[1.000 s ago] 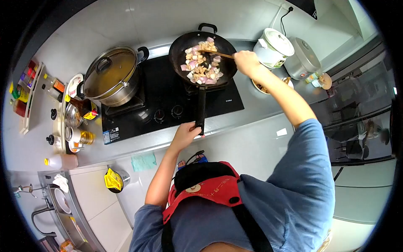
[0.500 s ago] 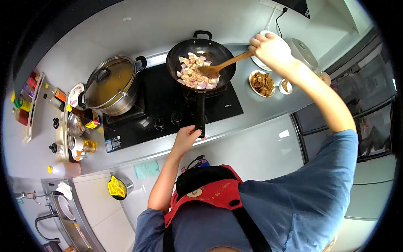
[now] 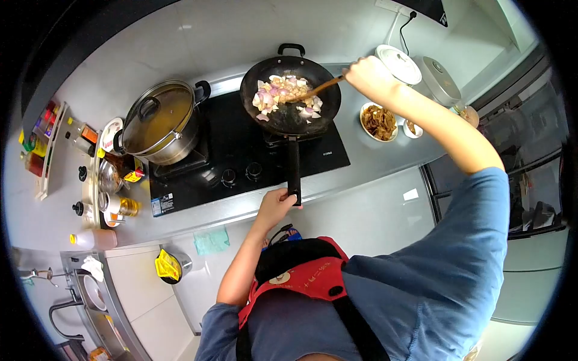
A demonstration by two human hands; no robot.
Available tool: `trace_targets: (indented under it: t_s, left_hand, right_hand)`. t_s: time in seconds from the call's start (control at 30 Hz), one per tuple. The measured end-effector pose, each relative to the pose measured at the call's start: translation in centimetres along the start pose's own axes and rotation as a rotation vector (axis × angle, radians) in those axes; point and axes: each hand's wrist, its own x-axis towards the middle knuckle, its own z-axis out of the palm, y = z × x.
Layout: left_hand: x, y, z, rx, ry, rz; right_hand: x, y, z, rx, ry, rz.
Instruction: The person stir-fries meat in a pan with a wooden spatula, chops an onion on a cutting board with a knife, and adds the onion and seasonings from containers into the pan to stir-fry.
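Note:
A black wok point(image 3: 289, 126) sits over the right burner, its long handle pointing toward me. My left hand point(image 3: 277, 206) is wrapped round the end of that handle. Inside the wok lie chopped pieces of onion and meat point(image 3: 274, 93), pale, pink and purple. My right hand point(image 3: 368, 78) grips the upper end of a wooden spatula point(image 3: 322, 88); its blade is down among the food and partly hidden by it. Just below my right forearm stand a bowl of brown sliced food point(image 3: 379, 123) and a small white bowl point(image 3: 412, 129).
On the black gas stove point(image 3: 241, 150), a lidded steel pot point(image 3: 162, 123) takes the left burner. Bottles and jars point(image 3: 123, 206) line the counter at left. A rice cooker point(image 3: 438, 78) and a white round lidded container point(image 3: 398, 63) stand at back right. A bin point(image 3: 170, 268) is on the floor.
The spatula has shifted left and turned edge-on, pushing food leftward and baring the wok's lower middle. My right hand moved left and slightly down. The wok handle has come slightly nearer me.

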Motion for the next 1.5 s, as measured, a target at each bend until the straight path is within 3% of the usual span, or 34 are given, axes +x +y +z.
trace_targets:
  t_s: [0.13, 0.23, 0.3, 0.33, 0.4, 0.53, 0.6, 0.9, 1.2, 1.27, 1.3, 1.33, 1.43, 1.5]
  left_hand:
    - [0.4, 0.1, 0.2, -0.015, -0.014, -0.005]
    - [0.3, 0.3, 0.4, -0.029, -0.019, -0.021]
    - [0.2, 0.2, 0.5, -0.009, -0.010, 0.004]
    - [0.2, -0.2, 0.4, -0.008, -0.010, -0.002]
    - [0.6, -0.9, 0.4, -0.011, -0.016, 0.001]
    - [0.1, 0.0, 0.3, -0.052, -0.010, -0.052]
    - [0.1, 0.5, 0.3, -0.022, -0.005, -0.012]
    - [0.6, 0.0, -0.2, 0.081, -0.070, 0.025]
    - [0.5, 0.4, -0.6, 0.062, -0.102, 0.001]
    - [0.6, 0.3, -0.8, 0.089, -0.116, -0.010]
    - [0.7, 0.1, -0.8, 0.087, -0.120, -0.015]
    - [0.7, -0.1, -0.8, 0.055, -0.129, -0.023]
    - [0.8, -0.1, -1.0, 0.032, -0.151, -0.017]
    - [0.9, -0.2, -1.1, 0.037, -0.165, -0.006]
  right_hand:
    - [-3.6, -1.0, -1.6, -0.278, -0.108, -0.122]
    - [-4.3, -3.0, 2.3, -0.272, -0.177, -0.045]
    - [-3.4, -3.8, 6.6, 0.174, -0.443, 0.043]
    - [-2.9, -4.4, 8.2, 0.179, -0.445, 0.042]
    - [-1.6, -4.8, 10.5, 0.524, -0.176, 0.308]
    - [-0.1, -4.6, 11.6, 0.527, -0.064, 0.286]
    - [-0.5, -3.7, 9.6, 0.399, 0.094, 0.179]
    - [0.8, -6.1, 6.2, 0.558, 0.037, 0.139]
    - [3.5, -4.4, 7.4, 0.081, 0.181, 0.169]
    - [4.2, -5.4, 8.5, 0.001, 0.150, 0.002]
    - [3.8, -6.2, 9.1, 0.133, 0.190, 0.004]
    - [3.5, -7.0, 9.1, 0.248, 0.061, 0.019]
    - [0.5, -7.1, 8.0, 0.355, 0.000, -0.029]
    - [-2.1, -4.9, 3.5, 0.463, 0.193, 0.000]
